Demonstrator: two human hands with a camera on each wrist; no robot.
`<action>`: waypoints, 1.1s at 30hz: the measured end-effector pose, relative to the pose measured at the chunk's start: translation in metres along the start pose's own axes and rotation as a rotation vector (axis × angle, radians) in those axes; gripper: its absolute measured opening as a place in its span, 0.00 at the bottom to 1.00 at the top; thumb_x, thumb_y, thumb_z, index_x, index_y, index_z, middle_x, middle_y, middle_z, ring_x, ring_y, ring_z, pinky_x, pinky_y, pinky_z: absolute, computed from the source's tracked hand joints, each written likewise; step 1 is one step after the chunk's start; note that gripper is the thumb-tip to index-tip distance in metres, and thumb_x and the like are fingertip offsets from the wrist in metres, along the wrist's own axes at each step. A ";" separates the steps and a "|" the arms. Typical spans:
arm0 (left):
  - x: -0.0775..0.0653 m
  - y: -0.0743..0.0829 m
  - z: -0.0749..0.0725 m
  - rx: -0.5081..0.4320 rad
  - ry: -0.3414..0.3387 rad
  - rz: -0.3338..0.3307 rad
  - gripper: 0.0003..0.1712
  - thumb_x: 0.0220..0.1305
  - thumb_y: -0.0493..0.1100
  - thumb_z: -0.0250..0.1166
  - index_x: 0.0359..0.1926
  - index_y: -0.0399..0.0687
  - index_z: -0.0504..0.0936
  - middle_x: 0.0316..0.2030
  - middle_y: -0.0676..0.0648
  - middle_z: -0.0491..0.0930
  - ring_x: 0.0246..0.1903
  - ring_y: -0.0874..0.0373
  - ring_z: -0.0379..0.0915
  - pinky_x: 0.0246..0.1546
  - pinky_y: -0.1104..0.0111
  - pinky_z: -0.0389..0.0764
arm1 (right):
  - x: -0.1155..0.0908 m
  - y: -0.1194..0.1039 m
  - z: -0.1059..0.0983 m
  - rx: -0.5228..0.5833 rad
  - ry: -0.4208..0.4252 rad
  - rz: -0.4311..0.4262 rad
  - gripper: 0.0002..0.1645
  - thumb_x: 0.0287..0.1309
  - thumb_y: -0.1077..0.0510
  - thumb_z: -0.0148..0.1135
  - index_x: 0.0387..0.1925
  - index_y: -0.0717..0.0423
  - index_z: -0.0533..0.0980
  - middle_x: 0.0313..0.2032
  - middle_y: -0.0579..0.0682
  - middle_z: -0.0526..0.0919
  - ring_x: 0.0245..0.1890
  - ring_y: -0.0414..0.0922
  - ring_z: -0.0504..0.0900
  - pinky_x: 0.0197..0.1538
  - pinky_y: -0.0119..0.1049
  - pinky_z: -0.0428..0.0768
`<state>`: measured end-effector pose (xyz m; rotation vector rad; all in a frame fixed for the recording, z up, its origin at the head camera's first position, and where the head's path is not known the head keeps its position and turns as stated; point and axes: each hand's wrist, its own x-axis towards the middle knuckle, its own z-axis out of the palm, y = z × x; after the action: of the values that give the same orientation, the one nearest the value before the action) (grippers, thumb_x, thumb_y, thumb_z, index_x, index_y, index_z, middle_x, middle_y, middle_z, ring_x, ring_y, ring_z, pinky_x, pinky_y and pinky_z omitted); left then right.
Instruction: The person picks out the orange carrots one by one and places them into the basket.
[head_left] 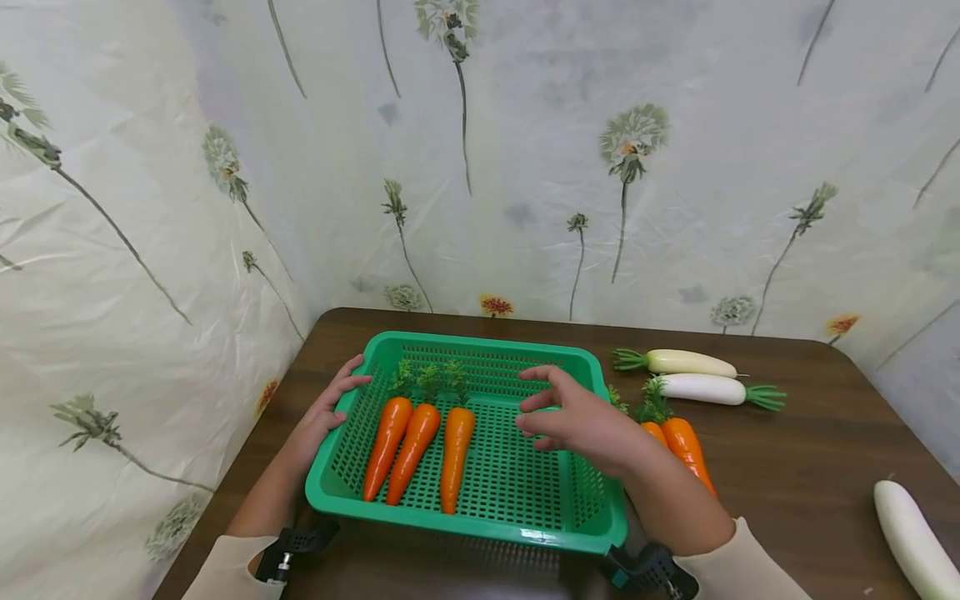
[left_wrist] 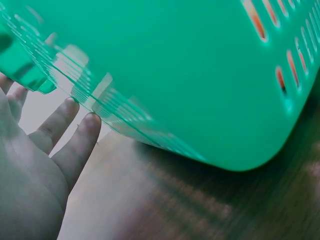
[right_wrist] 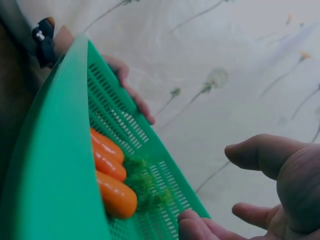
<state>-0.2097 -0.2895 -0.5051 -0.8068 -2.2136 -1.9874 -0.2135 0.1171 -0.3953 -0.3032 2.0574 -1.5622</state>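
A green plastic basket [head_left: 517, 479] with slotted walls stands on the table. Inside it, toward the left, lie three orange carrots [head_left: 456, 458] with green tops pointing away from me. My left hand [head_left: 324, 414] is at the basket's left side, its fingertips at the rim; in the left wrist view its fingers [left_wrist: 80, 145] lie against the outer wall. Over the basket's right part hovers my right hand [head_left: 573, 421], fingers loosely spread and nothing between them. In the right wrist view, that hand's thumb and fingers stand apart, near the carrots [right_wrist: 117, 195].
Right of the basket, more carrots [head_left: 686, 450] lie partly hidden behind my right forearm. Two white radishes [head_left: 701, 388] with green leaves lie behind them. Another white radish [head_left: 917, 537] is at the table's right edge. A flower-patterned sheet [head_left: 525, 167] hangs behind the brown table [head_left: 795, 467].
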 end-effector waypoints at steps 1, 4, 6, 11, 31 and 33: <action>0.000 0.000 0.000 0.003 0.001 0.002 0.30 0.68 0.32 0.40 0.69 0.22 0.62 0.83 0.38 0.40 0.76 0.67 0.46 0.68 0.76 0.63 | -0.001 0.001 -0.001 0.003 0.002 0.000 0.43 0.67 0.54 0.67 0.77 0.49 0.57 0.65 0.64 0.71 0.51 0.53 0.85 0.55 0.47 0.84; 0.000 0.000 0.000 0.001 0.000 0.005 0.30 0.69 0.32 0.41 0.69 0.22 0.62 0.83 0.38 0.41 0.77 0.66 0.45 0.68 0.76 0.63 | -0.005 0.004 -0.003 0.012 0.017 -0.005 0.41 0.68 0.55 0.66 0.76 0.49 0.59 0.64 0.63 0.73 0.52 0.53 0.84 0.56 0.47 0.83; 0.000 0.000 0.000 -0.007 -0.003 -0.001 0.30 0.69 0.32 0.40 0.70 0.23 0.62 0.83 0.39 0.40 0.77 0.65 0.45 0.68 0.75 0.63 | -0.008 0.005 -0.004 0.018 0.029 -0.013 0.40 0.68 0.54 0.67 0.75 0.49 0.60 0.64 0.63 0.73 0.53 0.53 0.84 0.57 0.48 0.83; 0.000 0.000 0.001 -0.016 -0.001 -0.017 0.31 0.68 0.31 0.40 0.70 0.24 0.62 0.83 0.38 0.39 0.77 0.63 0.44 0.68 0.75 0.64 | -0.015 0.007 -0.007 0.047 0.035 -0.056 0.41 0.68 0.53 0.67 0.75 0.54 0.58 0.65 0.64 0.72 0.55 0.54 0.83 0.59 0.47 0.82; 0.000 -0.003 -0.001 -0.005 -0.002 0.020 0.30 0.70 0.33 0.41 0.69 0.23 0.62 0.83 0.43 0.43 0.77 0.66 0.46 0.69 0.75 0.63 | -0.036 0.019 -0.028 0.097 0.285 -0.194 0.31 0.74 0.59 0.59 0.72 0.59 0.61 0.58 0.59 0.73 0.52 0.50 0.81 0.53 0.38 0.84; 0.000 -0.003 -0.001 -0.009 -0.006 0.021 0.30 0.70 0.33 0.41 0.70 0.23 0.62 0.83 0.43 0.43 0.77 0.65 0.46 0.69 0.75 0.63 | -0.036 0.023 -0.030 0.105 0.331 -0.196 0.29 0.75 0.58 0.57 0.71 0.59 0.63 0.57 0.58 0.74 0.52 0.50 0.81 0.52 0.37 0.84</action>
<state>-0.2114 -0.2906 -0.5074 -0.8347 -2.1910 -1.9897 -0.1960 0.1661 -0.4011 -0.2243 2.2354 -1.9427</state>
